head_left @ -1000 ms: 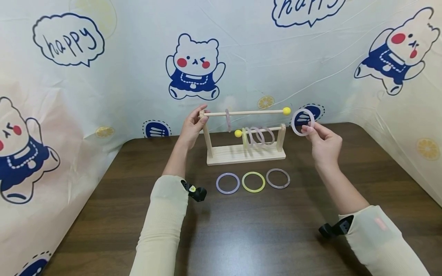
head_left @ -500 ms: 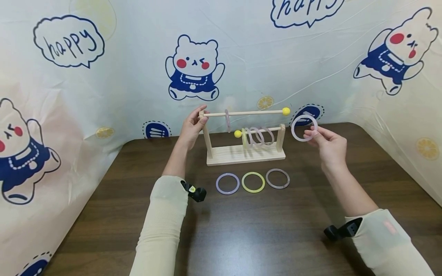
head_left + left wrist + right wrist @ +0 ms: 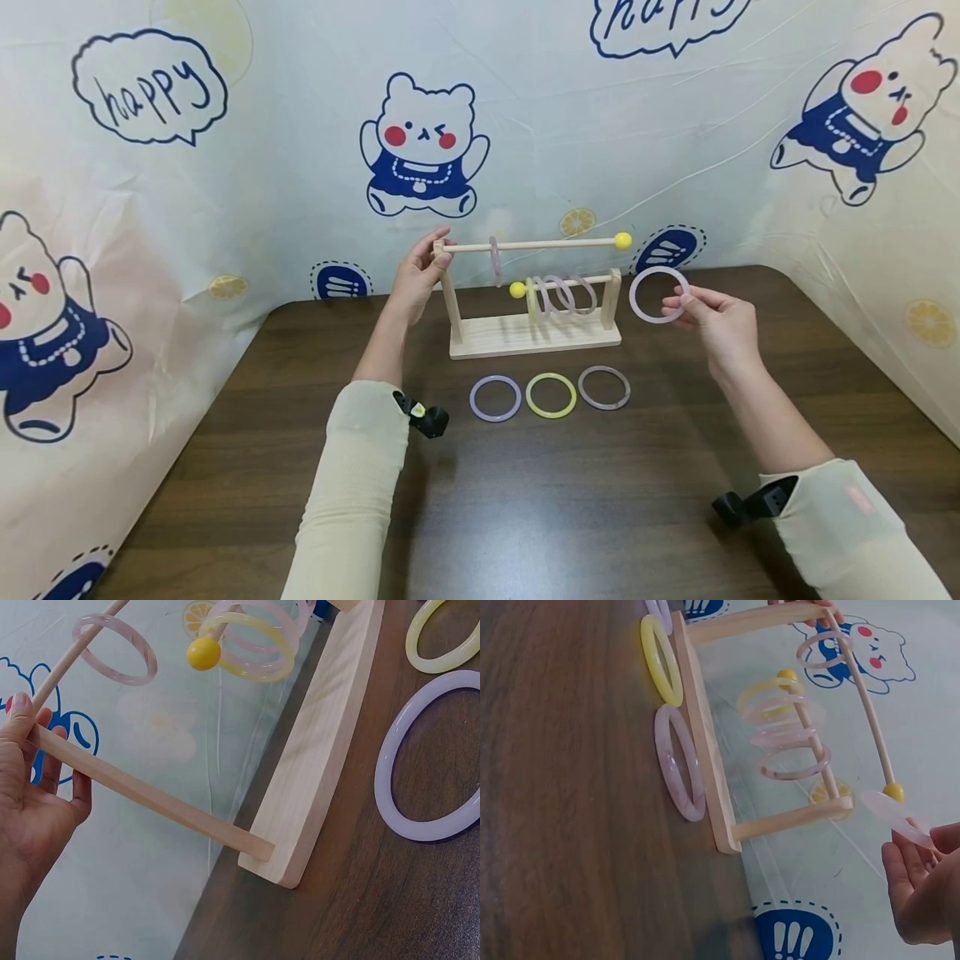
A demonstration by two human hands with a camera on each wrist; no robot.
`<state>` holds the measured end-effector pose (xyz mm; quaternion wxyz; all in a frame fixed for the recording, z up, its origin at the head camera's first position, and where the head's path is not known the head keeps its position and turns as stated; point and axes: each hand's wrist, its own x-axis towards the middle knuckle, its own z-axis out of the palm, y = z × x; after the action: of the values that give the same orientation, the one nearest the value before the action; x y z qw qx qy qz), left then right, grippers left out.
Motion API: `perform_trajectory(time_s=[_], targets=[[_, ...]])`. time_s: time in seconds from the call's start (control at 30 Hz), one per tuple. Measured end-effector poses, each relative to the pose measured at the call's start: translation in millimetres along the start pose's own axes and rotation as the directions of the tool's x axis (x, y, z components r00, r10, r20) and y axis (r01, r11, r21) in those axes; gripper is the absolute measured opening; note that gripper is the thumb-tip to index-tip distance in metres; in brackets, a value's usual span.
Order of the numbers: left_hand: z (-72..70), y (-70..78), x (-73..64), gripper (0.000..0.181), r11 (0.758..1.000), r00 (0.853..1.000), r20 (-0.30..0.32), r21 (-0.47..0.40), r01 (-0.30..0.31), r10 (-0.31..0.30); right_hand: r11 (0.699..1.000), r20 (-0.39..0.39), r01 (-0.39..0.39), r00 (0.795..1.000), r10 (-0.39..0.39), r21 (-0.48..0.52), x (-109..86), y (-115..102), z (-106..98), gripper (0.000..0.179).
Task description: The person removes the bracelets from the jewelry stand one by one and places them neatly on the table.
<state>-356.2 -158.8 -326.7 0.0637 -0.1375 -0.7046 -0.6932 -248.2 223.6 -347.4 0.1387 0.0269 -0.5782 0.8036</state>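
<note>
A wooden ring stand (image 3: 540, 335) has two rods tipped with yellow balls. My left hand (image 3: 415, 279) grips the top of its left post (image 3: 154, 793), thumb near the upper rod (image 3: 555, 245). One greyish-pink ring (image 3: 120, 676) hangs on that rod. On the lower rod are a yellow ring (image 3: 532, 300) and several pinkish ones. My right hand (image 3: 723, 325) pinches a pale pink ring (image 3: 633, 297) by its right side. In the head view this ring is right of the stand; the right wrist view shows it near the upper rod's yellow ball (image 3: 893, 793).
In front of the stand, a lavender ring (image 3: 473, 398), a yellow ring (image 3: 528, 396) and a marbled greyish ring (image 3: 581, 388) lie in a row on the dark wooden table (image 3: 570, 500). A printed cloth (image 3: 300, 167) hangs close behind the stand.
My right hand, still pinching the pale pink ring, has moved down and slightly right, away from the upper rod's ball. The left hand and the stand stay put.
</note>
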Motion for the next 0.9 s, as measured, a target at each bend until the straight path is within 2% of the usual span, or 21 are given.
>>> perform_trajectory(time_s=[0.13,0.2,0.37,0.43,0.6,0.73,0.9], targets=[[-0.8,0.3,-0.2,0.044,1.000,1.000,0.001,-0.003,-0.003,0.003,0.996,0.037,-0.017,0.999,0.020,-0.091,2.9,9.1,-9.4,0.015],[-0.7,0.6,-0.1,0.044,1.000,1.000,0.001,0.001,-0.003,0.003,0.998,0.071,-0.028,0.997,0.033,-0.059,10.2,22.9,-22.8,0.011],[0.2,1.5,0.1,0.044,1.000,1.000,-0.003,0.013,0.002,-0.002,0.979,0.141,-0.084,0.984,0.111,-0.184,10.8,24.6,-29.8,0.007],[0.5,1.9,0.3,0.044,1.000,1.000,-0.004,0.009,0.004,-0.004,0.948,0.150,-0.103,0.977,0.153,-0.300,3.6,12.2,-21.7,0.009],[0.5,2.2,1.8,0.044,1.000,1.000,0.003,0.008,-0.003,0.003,0.898,0.152,-0.171,0.956,0.250,-0.405,-0.1,6.0,-18.9,0.010],[0.1,2.1,1.3,0.045,1.000,1.000,0.001,0.019,0.002,-0.002,0.847,0.155,-0.200,0.938,0.311,-0.492,-0.2,9.4,-20.2,0.028],[0.4,2.5,0.3,0.045,1.000,1.000,-0.003,0.010,0.011,-0.011,0.795,0.207,-0.204,0.901,0.381,-0.572,2.1,11.5,-24.9,0.036]])
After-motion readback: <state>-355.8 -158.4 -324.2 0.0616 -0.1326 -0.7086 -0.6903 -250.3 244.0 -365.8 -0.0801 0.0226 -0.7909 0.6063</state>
